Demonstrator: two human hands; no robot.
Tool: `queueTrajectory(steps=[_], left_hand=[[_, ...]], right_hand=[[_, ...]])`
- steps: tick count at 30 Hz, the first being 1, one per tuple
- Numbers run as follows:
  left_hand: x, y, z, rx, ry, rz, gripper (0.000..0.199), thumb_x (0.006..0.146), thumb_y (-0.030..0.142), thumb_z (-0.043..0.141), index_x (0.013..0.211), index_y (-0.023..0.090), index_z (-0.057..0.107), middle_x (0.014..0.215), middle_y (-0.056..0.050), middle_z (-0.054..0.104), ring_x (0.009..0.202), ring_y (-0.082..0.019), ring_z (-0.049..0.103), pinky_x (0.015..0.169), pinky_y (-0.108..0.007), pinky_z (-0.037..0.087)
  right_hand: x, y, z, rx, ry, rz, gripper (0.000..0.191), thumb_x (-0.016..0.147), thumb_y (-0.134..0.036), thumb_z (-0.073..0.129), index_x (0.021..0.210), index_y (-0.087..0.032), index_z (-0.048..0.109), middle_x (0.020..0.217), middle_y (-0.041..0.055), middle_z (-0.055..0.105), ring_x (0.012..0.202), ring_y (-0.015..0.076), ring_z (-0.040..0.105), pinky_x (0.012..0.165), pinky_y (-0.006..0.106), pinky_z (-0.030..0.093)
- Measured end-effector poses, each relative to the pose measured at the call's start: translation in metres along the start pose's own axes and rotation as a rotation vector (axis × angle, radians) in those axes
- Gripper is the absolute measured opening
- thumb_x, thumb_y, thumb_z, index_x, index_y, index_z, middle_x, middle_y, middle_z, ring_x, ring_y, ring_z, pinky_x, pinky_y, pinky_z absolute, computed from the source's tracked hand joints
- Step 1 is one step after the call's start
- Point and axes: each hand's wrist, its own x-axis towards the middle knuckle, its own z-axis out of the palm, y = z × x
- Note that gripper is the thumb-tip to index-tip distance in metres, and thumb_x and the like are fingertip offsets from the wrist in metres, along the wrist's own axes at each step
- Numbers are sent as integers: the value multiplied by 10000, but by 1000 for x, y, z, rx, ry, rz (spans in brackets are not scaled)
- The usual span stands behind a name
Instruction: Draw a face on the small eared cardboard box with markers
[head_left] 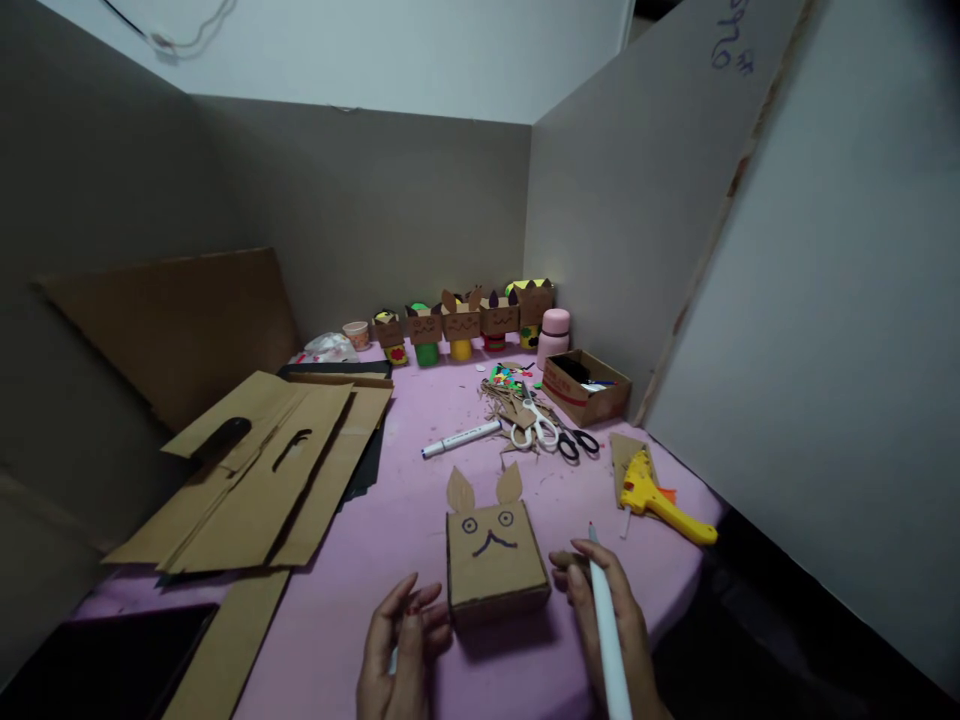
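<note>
While both hands rest low in the frame, a small cardboard box (495, 565) with paper ears and a drawn face sits between them on the pink table (420, 500). Loosely curled and holding nothing, the left hand (401, 650) lies just beside the box; the right hand (607, 620) grips a white marker (609, 640). Likely light, hollow and crushable, the box is best held by its side walls. Grey partitions (375, 210) enclose the space.
</note>
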Motion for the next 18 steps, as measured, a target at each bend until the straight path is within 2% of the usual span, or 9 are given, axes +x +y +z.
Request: queueTrajectory(steps=[2,5,13,18], left_hand=[[2,-3,-3,23,-2,33,619,701,642,644,1136,218,527,934,-24,663,707,-138,637,662,-232,542],[3,-9,-4,61,33,96,634,693,680,614,1124,222,534,919,-13,638,646,-128,623,637,-244,542],[1,-11,-4,129,-9,70,658,655,712,622,1088,220,563,1062,-56,667,849,-166,643,766,-251,517],[-3,-7,-2,152,-52,91,648,643,708,636,1066,218,598,1107,-61,672,928,-206,653,812,-277,520]], right_hand=[[-2,-2,1,-27,7,-15,295,901,-393,512,1114,-191,538,971,91,736,880,183,716,755,250,575],[-4,-6,2,-48,0,-37,266,892,-382,524,1084,-201,557,958,78,736,869,182,714,724,230,567],[-2,-13,0,-74,-53,-98,240,898,-369,503,1081,-222,548,906,47,726,793,149,700,686,191,546],[-1,-13,3,-73,-68,-154,248,881,-384,514,1038,-206,586,756,20,700,609,123,656,575,173,516]])
